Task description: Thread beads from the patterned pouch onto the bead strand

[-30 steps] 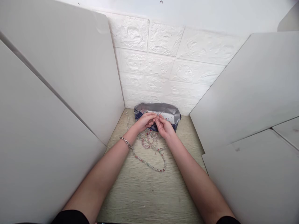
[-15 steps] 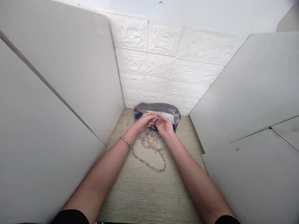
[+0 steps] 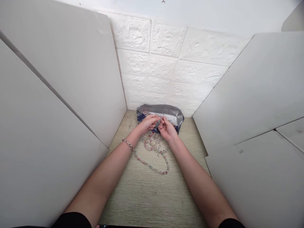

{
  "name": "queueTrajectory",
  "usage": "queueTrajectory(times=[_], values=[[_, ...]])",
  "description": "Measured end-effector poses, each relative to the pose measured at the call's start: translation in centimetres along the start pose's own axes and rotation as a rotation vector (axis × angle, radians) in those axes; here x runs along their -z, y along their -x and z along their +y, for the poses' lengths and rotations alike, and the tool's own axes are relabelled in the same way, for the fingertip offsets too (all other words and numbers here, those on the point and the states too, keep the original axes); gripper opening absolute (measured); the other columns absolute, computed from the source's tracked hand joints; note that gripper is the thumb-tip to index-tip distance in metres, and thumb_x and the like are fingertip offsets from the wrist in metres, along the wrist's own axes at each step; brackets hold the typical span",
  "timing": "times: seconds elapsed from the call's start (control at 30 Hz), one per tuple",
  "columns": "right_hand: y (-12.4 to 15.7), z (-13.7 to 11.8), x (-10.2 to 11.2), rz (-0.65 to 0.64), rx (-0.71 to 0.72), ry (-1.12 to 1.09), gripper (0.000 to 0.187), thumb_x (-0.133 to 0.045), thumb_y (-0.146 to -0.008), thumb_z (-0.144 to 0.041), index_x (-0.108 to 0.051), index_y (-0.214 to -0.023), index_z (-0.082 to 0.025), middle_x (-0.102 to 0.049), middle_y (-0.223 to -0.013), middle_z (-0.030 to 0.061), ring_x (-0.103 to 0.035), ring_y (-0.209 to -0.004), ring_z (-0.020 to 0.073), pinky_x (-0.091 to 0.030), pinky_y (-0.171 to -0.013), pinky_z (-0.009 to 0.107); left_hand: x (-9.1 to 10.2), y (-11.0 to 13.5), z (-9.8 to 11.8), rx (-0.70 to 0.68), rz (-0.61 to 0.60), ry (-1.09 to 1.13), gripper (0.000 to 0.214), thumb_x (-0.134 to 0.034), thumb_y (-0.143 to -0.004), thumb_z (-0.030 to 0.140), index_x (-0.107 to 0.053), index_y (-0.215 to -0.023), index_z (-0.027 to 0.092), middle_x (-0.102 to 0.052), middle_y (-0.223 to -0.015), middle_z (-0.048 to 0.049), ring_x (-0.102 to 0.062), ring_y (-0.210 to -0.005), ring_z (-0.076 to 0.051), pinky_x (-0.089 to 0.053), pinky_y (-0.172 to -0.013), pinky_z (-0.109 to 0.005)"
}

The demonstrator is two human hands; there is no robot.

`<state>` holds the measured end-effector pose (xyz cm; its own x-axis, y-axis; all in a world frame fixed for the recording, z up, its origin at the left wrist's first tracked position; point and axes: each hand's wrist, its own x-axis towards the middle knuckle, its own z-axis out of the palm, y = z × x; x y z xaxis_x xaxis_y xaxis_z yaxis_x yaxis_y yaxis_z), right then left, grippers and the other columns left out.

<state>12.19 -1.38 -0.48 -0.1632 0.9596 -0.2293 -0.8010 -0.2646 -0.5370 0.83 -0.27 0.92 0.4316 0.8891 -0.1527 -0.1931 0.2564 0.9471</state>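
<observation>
My left hand (image 3: 146, 123) and my right hand (image 3: 166, 129) meet fingertip to fingertip above a pale wooden tabletop (image 3: 147, 196). Both pinch a strand of small pastel beads (image 3: 154, 144) that hangs down between them and trails in loops onto the table toward me. Just behind the hands lies an open silver foil bag (image 3: 163, 112) with a dark blue printed front. A metal chain bracelet (image 3: 128, 145) circles my left wrist.
White panels (image 3: 71, 95) stand close on the left and right (image 3: 256, 101), forming a narrow booth. A white embossed brick-pattern wall (image 3: 166, 63) closes the back. Another line of beads (image 3: 129, 122) lies along the left panel's foot.
The hands have barely shifted; the fingers have worked slightly on the strand, and the loop of beads on the table has moved a little.
</observation>
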Motion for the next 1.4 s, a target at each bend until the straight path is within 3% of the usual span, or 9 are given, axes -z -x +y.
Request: queueTrajectory(times=[0.27, 0.8, 1.4], values=[[-0.11, 0.16, 0.21, -0.028, -0.016, -0.015, 0.019, -0.040, -0.083, -0.024, -0.051, -0.070, -0.015, -0.037, -0.044, -0.0075, -0.032, -0.035, 0.0009, -0.029, -0.033, 0.010, -0.11, -0.01, 0.10, 0.004, -0.027, -0.082, 0.020, -0.056, -0.067, 0.034, -0.051, -0.071, 0.015, -0.034, -0.043, 0.0080, -0.018, -0.032, 0.001, -0.008, -0.033, -0.017], [-0.02, 0.29, 0.25, -0.025, 0.005, 0.019, 0.008, -0.056, -0.073, -0.022, -0.054, -0.071, -0.015, -0.041, -0.047, -0.0071, -0.034, -0.039, 0.0003, -0.029, -0.034, 0.010, -0.30, 0.16, 0.23, 0.012, -0.024, -0.102, 0.018, -0.055, -0.068, 0.032, -0.051, -0.069, 0.014, -0.041, -0.045, 0.0070, -0.018, -0.033, 0.001, -0.008, -0.035, -0.017], [0.14, 0.22, 0.20, -0.024, 0.011, 0.024, 0.009, -0.054, -0.075, -0.023, -0.053, -0.071, -0.015, -0.039, -0.046, -0.0072, -0.032, -0.038, 0.0006, -0.029, -0.034, 0.011, -0.29, 0.19, 0.16, -0.013, -0.006, -0.101, 0.017, -0.054, -0.069, 0.031, -0.050, -0.068, 0.014, -0.038, -0.043, 0.0070, -0.018, -0.033, 0.001, -0.008, -0.035, -0.017]])
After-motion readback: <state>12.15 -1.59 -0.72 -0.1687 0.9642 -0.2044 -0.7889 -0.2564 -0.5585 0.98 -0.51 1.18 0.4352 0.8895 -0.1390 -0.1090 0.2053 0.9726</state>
